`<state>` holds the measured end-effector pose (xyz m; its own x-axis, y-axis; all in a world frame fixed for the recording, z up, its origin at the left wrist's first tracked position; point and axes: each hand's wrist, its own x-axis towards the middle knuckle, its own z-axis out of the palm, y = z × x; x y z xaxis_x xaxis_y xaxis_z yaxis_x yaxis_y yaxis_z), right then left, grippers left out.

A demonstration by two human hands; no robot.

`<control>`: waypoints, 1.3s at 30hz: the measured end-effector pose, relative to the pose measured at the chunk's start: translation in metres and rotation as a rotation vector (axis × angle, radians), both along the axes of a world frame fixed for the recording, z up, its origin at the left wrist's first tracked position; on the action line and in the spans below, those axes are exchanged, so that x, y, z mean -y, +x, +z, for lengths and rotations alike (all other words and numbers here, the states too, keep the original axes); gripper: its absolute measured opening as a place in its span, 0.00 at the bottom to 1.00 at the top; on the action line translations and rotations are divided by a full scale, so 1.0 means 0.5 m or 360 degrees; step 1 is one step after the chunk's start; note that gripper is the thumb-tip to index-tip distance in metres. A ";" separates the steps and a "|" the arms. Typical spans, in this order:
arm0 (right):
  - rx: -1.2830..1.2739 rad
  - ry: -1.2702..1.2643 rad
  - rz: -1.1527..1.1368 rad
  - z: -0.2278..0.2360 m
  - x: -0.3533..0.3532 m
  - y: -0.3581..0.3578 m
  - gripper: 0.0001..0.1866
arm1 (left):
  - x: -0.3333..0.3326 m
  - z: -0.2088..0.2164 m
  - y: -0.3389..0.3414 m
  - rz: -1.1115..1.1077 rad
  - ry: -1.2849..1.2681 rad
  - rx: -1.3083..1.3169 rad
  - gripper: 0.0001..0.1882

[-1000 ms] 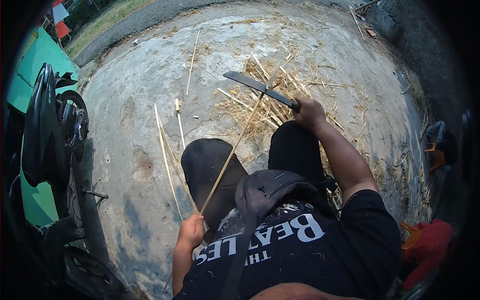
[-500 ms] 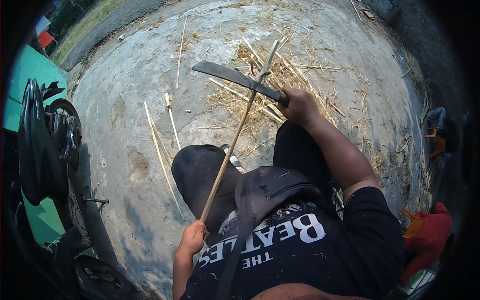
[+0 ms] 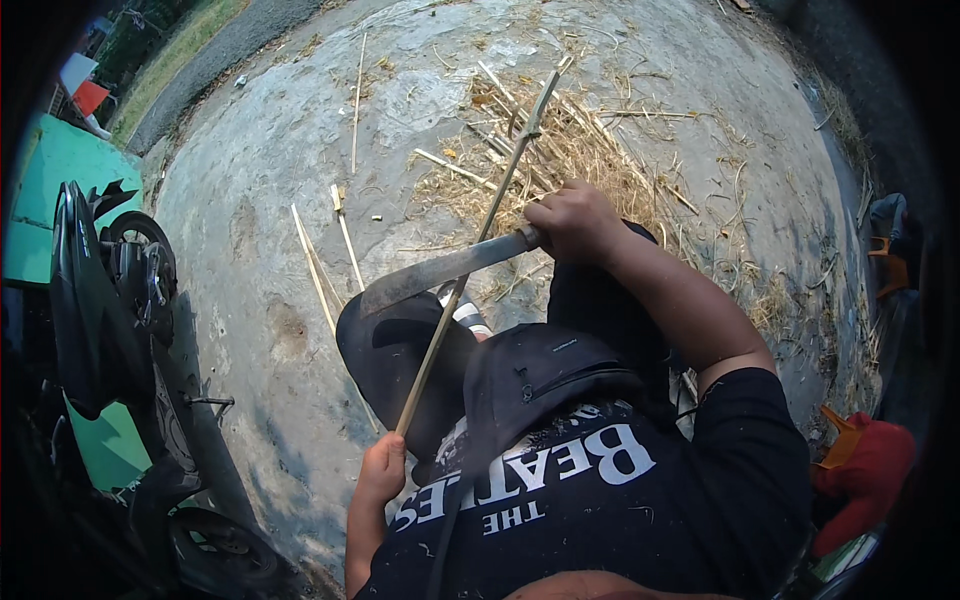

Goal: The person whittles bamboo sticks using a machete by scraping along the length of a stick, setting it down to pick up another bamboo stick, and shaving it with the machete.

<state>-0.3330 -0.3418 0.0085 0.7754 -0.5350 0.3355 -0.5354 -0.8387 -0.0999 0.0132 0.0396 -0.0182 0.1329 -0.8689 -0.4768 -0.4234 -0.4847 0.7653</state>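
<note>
The left hand (image 3: 380,470) fingers clamp the long thin bamboo stick (image 3: 470,270), which runs away from the body; the right hand (image 3: 572,220) grips the broad steel machete (image 3: 440,272) laid across it.

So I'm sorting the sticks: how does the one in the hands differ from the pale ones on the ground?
The held stick is long, raised at a slant, gripped by the left hand, with the blade across it. The ground sticks look shorter and lie flat, untouched. All are thin and pale.

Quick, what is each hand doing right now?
Left hand: closed around the near end of the long stick.
Right hand: closed on the handle of the big knife.
</note>
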 end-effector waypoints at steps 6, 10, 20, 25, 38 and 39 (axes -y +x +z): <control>0.0144 0.0131 -0.0784 0.019 0.108 -0.088 0.07 | 0.013 -0.004 -0.025 -0.0033 -0.0193 0.0197 0.21; 0.0523 0.0197 -0.0749 0.030 0.060 -0.041 0.07 | -0.016 -0.015 -0.021 0.0028 -0.0133 0.0167 0.20; 0.0428 0.0391 -0.0428 0.063 0.125 -0.063 0.09 | -0.050 -0.046 -0.013 0.0107 -0.0204 -0.0015 0.18; 0.0682 0.1325 -0.0301 0.050 0.065 0.050 0.09 | -0.047 -0.049 -0.026 0.0157 -0.0285 0.0045 0.20; 0.0290 0.0260 -0.0762 0.032 0.138 0.072 0.07 | -0.008 -0.028 -0.047 0.0129 -0.0224 0.0269 0.27; 0.0383 0.0258 -0.0702 0.034 0.110 0.089 0.07 | -0.018 -0.027 -0.044 0.0109 -0.0244 0.0284 0.27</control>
<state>-0.2887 -0.3966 0.0257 0.3761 -0.8529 0.3621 -0.7800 -0.5024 -0.3731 -0.0086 0.0485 -0.0319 0.2645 -0.9153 -0.3038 -0.5287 -0.4010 0.7481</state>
